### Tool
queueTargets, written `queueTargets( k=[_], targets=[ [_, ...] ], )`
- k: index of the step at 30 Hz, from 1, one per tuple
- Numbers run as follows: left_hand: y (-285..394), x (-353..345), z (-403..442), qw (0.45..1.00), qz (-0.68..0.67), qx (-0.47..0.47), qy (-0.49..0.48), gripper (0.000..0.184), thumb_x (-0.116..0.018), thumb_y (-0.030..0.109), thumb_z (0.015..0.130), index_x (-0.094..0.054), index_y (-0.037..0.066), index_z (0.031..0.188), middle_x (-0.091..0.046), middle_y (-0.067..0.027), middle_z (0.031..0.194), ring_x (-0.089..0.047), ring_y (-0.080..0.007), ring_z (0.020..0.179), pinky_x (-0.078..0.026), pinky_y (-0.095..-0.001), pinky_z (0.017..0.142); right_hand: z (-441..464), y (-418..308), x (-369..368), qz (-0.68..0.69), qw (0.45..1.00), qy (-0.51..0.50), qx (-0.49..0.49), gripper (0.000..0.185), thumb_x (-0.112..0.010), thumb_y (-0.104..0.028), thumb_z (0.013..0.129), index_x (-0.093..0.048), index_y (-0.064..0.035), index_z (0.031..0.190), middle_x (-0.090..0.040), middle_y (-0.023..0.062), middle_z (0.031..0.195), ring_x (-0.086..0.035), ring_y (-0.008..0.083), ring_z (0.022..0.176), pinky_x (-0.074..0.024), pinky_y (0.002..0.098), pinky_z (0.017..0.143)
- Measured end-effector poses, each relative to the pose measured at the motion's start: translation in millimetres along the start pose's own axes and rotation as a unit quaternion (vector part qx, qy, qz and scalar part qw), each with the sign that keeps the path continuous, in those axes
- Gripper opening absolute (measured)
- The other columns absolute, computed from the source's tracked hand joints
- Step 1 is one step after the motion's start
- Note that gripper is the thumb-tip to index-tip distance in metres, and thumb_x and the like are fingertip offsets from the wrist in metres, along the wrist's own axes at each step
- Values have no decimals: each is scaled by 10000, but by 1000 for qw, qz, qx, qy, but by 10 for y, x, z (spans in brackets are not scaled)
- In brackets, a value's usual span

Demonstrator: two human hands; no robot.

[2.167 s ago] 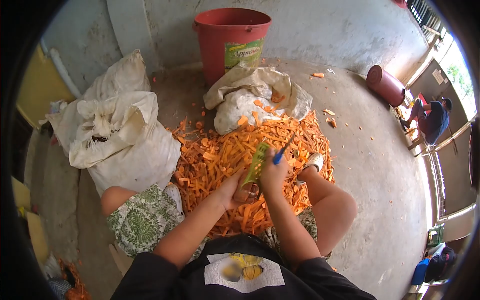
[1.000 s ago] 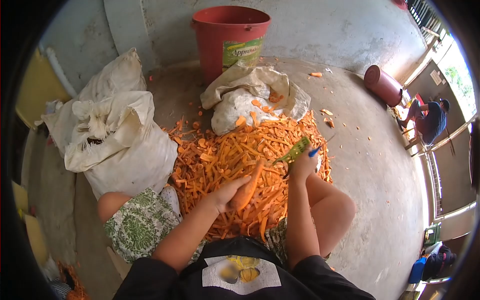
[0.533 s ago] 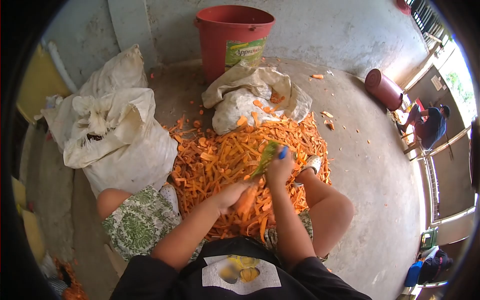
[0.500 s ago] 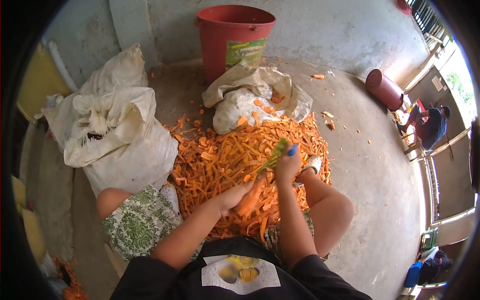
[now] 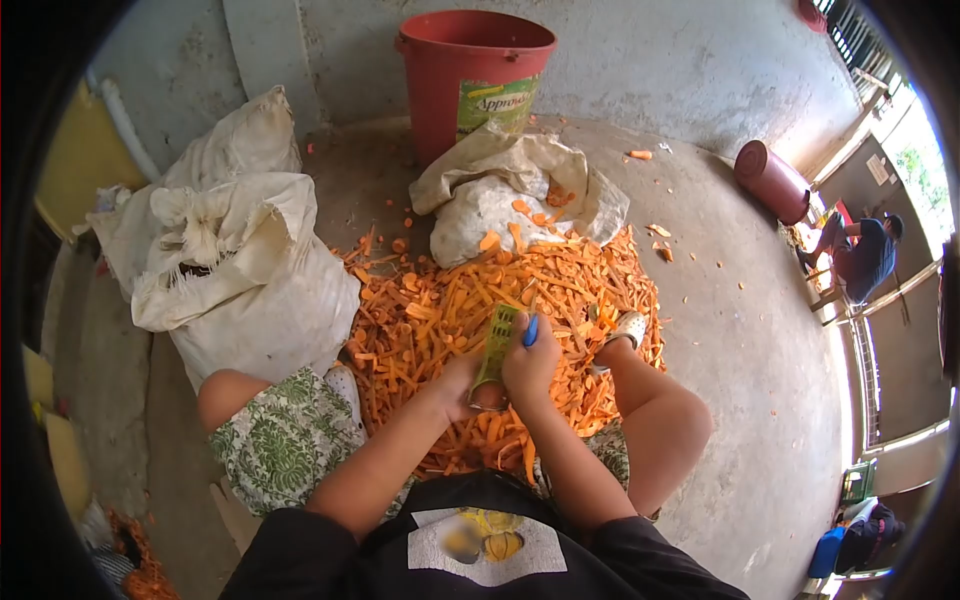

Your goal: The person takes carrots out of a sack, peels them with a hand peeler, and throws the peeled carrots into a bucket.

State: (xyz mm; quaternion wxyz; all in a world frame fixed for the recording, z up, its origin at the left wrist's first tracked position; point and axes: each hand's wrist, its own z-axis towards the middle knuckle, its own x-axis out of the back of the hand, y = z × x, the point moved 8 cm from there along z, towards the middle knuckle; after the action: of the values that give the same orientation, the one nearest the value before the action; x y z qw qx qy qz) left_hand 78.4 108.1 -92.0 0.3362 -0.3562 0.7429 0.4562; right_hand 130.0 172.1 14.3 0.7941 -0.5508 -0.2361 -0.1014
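My right hand is closed round a flat green peeler with slots, its lower end down by my left hand. A small blue piece, perhaps a handle, sticks up from the same fist. My left hand is curled just left of the peeler's lower end, around a carrot that is now almost wholly hidden. Both hands are close together over a big heap of orange carrot peelings between my legs.
White woven sacks stand at the left, and an opened sack lies behind the heap. Beyond it is a red bin. A maroon drum lies on the right, near a seated person.
My right hand has come down and left with the peeler, close to my left hand. The carrot, visible and blurred earlier, is now mostly covered by the hands and peeler.
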Motion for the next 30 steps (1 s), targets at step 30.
queueTargets(
  k=[30],
  targets=[
    [-426,-427,-167,976,133,168,-28,384,-321,438,901,-434,86,1003,-476,-63,776,-496,-151,659,-461,-260,488,791,1208,794,-89,961,253,-71,261,-421,-215,876,-539,13,827,-551,142,628,-531,290,563,-394,380,527]
  ],
)
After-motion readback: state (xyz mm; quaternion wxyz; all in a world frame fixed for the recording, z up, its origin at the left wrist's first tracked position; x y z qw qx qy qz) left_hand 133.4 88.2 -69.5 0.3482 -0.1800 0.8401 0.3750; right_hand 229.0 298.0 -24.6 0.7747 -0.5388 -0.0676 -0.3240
